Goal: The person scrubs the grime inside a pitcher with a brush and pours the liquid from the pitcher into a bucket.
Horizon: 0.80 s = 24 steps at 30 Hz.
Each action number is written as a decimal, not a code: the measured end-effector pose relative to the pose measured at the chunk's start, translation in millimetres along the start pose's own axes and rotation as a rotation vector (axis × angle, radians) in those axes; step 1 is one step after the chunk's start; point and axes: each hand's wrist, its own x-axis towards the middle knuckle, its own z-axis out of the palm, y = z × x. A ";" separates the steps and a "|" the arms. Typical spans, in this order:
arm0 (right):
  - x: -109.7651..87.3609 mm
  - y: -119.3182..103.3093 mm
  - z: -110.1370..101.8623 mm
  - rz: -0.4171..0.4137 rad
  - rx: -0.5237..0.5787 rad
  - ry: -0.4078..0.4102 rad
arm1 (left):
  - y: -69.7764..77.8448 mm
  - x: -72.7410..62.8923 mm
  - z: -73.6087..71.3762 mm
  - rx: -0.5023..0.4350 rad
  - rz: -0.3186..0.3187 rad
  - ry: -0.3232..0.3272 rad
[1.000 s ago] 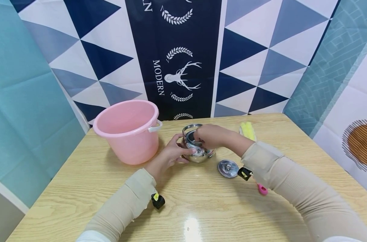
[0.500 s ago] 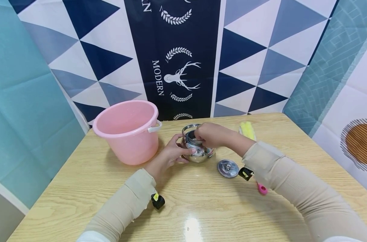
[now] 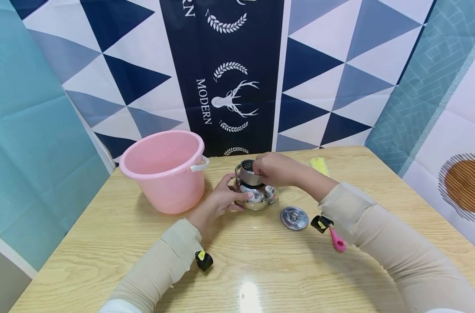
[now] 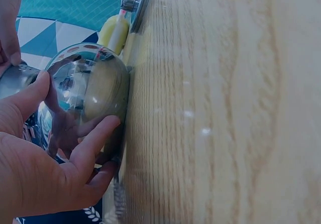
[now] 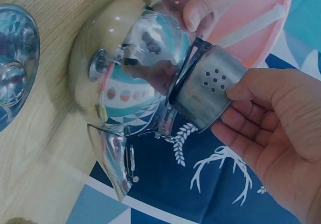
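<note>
A shiny steel teapot stands upright on the table. My left hand holds it from the left, thumb on the near side of its belly and fingers around below. Its arched handle is partly hidden behind the hands. My right hand pinches the rim of a metal tea strainer between thumb and fingers. Small round holes show in the strainer's wall in the right wrist view. Most of it is up out of the pot's mouth, its lower end still at the opening. The round metal lid lies on the table, right of the pot.
A pink bucket with a white handle stands at the back left. Under the right forearm lies a brush with a yellow sponge head and pink handle end. Patterned cloth hangs behind the wooden table.
My right hand has raised the strainer from inside the teapot, so its metal wall now shows above the mouth. The left hand stays on the pot.
</note>
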 end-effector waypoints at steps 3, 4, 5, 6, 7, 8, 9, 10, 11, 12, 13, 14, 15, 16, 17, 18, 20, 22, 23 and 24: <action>-1.3 -2.5 -2.2 -0.002 0.006 0.025 | -0.5 -0.4 -0.1 0.004 0.000 -0.001; -1.9 -3.3 -2.9 0.000 0.007 0.032 | -0.6 -0.5 -0.1 0.003 0.000 -0.003; -2.6 -3.7 -3.5 0.001 0.007 0.038 | -0.6 -0.6 0.0 0.001 -0.001 -0.004; -3.5 -4.3 -4.3 0.004 0.010 0.042 | -0.8 -0.5 0.1 0.000 0.000 -0.005; -4.6 -4.6 -5.0 0.008 0.013 0.044 | -0.9 -0.5 0.2 -0.001 0.001 -0.007; -5.9 -5.0 -5.8 0.011 0.015 0.046 | -0.8 -0.4 0.3 -0.002 0.002 -0.007; -7.2 -5.0 -6.3 0.012 0.018 0.049 | -0.7 -0.3 0.3 -0.004 0.002 -0.008; -8.6 -5.0 -7.0 0.009 0.021 0.053 | -0.5 -0.5 0.3 -0.005 0.002 -0.008; -10.0 -5.1 -7.7 0.007 0.026 0.057 | -0.3 -0.6 0.5 -0.006 0.003 -0.009; -11.6 -5.2 -8.6 0.008 0.027 0.062 | 0.0 -0.7 0.6 -0.008 0.002 -0.010; -13.2 -5.5 -9.5 0.011 0.028 0.067 | 0.1 -0.8 0.6 -0.009 0.002 -0.010; -14.8 -5.6 -10.4 0.013 0.027 0.072 | 0.3 -0.8 0.7 -0.009 0.001 -0.010; -16.4 -5.4 -11.1 0.016 0.026 0.077 | 0.2 -0.7 0.7 -0.011 0.001 -0.010; -18.1 -5.5 -11.9 0.020 0.024 0.082 | 0.4 -1.0 0.9 -0.013 -0.001 -0.009; -19.9 -5.4 -12.5 0.026 0.022 0.086 | 0.3 -0.8 1.0 -0.013 -0.001 -0.008; -21.8 -5.3 -13.1 0.030 0.022 0.089 | 0.1 -0.7 1.0 -0.013 -0.002 -0.007; -25.7 -4.6 -13.9 0.029 0.022 0.097 | -0.1 -0.6 1.0 -0.013 -0.004 -0.004; -30.0 -3.5 -14.4 0.028 0.022 0.104 | -0.1 -0.7 1.0 -0.011 -0.008 -0.001; -32.2 -3.0 -14.6 0.028 0.023 0.105 | -0.3 -0.6 0.9 -0.009 -0.008 0.000; -34.5 -2.3 -14.9 0.030 0.027 0.105 | -0.3 -0.5 0.8 -0.008 -0.010 0.003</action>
